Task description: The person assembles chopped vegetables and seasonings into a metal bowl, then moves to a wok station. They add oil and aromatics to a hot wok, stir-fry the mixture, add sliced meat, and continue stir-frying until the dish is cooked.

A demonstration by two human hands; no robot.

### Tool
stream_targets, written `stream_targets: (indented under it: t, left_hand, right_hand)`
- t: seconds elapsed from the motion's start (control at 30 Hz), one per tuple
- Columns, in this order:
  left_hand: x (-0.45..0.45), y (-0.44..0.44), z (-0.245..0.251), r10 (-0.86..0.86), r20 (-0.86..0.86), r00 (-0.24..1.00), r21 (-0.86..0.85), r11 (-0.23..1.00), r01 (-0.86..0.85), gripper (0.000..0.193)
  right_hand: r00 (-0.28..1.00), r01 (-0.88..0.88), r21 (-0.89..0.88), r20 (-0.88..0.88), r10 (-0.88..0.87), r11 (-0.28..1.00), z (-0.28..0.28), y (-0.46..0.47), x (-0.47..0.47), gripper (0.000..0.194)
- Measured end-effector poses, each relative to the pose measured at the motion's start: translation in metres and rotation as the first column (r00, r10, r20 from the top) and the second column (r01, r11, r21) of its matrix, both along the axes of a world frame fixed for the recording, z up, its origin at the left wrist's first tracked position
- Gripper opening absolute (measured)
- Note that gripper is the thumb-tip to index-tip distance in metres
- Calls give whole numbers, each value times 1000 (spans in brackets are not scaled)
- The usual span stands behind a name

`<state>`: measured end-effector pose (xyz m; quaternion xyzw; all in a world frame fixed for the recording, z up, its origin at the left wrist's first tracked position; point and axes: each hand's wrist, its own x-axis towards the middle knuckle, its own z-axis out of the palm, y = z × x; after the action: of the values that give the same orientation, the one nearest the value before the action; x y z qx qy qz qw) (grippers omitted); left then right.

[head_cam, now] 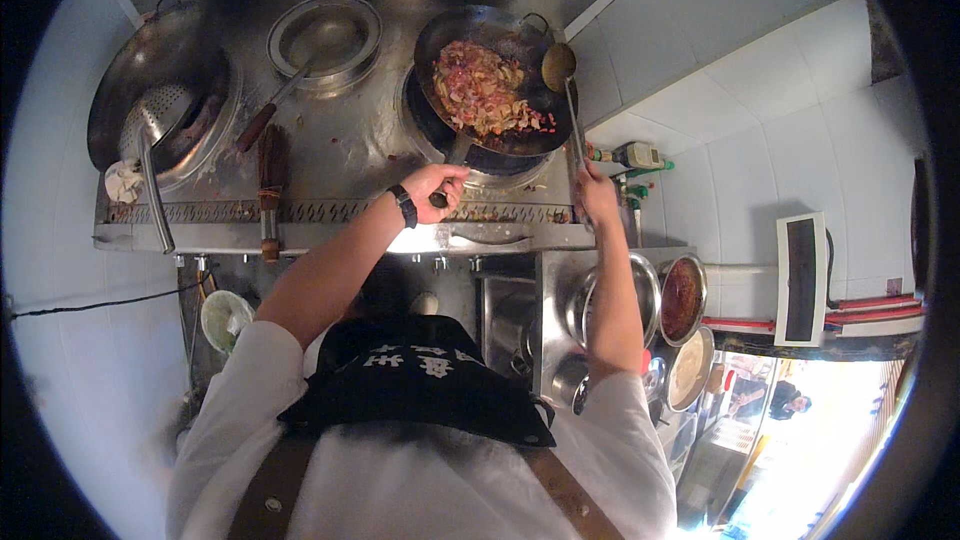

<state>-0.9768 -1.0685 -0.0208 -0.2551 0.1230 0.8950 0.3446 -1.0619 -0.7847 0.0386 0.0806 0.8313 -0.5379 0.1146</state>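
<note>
My left hand (435,187) grips the handle of a dark wok (442,22) on the right burner. Sliced food mixed with red pieces (476,86) covers the middle and lower part of the wok. In my right hand (598,196) is the long handle of a metal ladle (559,67). The ladle's bowl hangs over the wok's right rim, its rounded underside towards me, apart from the food. A black watch sits on my left wrist.
To the left, another wok (112,101) holds a perforated skimmer (159,109). A strainer lies over a round pot (325,41) at the back, and a brush (271,187) rests across the stove's front edge. Bowls of seasonings (684,300) stand at right. Someone (787,399) appears in the far background.
</note>
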Motion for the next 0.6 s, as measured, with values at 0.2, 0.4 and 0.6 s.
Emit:
stream_targets:
  t: [0.2,0.4,0.6]
  left_hand:
    - [0,-1,-1,-3,24,1000,-10,1000,4,14]
    - [1,-1,2,-3,35,999,-11,1000,3,11]
    - [2,0,0,-9,13,1000,4,1000,9,11]
  right_hand:
    - [855,-348,463,-200,479,815,16,-51,19,43]
    - [821,-294,875,26,571,383,118,-18,88,43]
    - [809,-343,839,35,587,422,88,-20,88,40]
